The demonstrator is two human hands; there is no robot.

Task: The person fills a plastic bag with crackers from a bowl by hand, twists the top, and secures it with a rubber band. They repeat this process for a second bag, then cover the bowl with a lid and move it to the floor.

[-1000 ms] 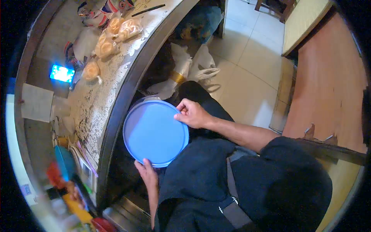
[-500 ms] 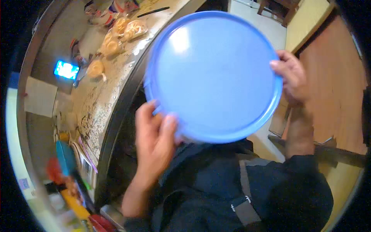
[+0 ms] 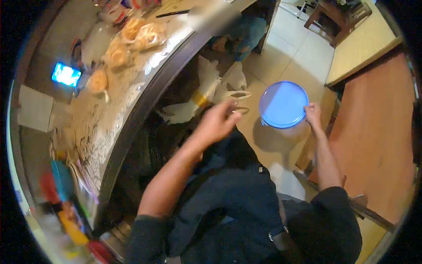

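Observation:
A round blue plastic lid (image 3: 284,104) is held out low over the floor, with my right hand (image 3: 312,115) pinching its right edge. Its top face is turned up, and a small tab shows at the lower left. My left hand (image 3: 218,122) hangs apart from the lid, holding nothing, its fingers slightly bent and the thumb spread away. Just behind that hand lie white plastic bags (image 3: 206,83) with a yellow band, under the edge of the counter.
On the worn counter (image 3: 99,132) to the left are bags of orange-brown food (image 3: 118,52), a lit phone (image 3: 66,75) and a black stick (image 3: 173,13). A brown wooden board (image 3: 373,145) stands at the right. Tiled floor (image 3: 281,48) runs between.
The lid has moved down and away from me, now in my right hand alone. My left hand has let go of its edge and moved right. The view has shifted slightly.

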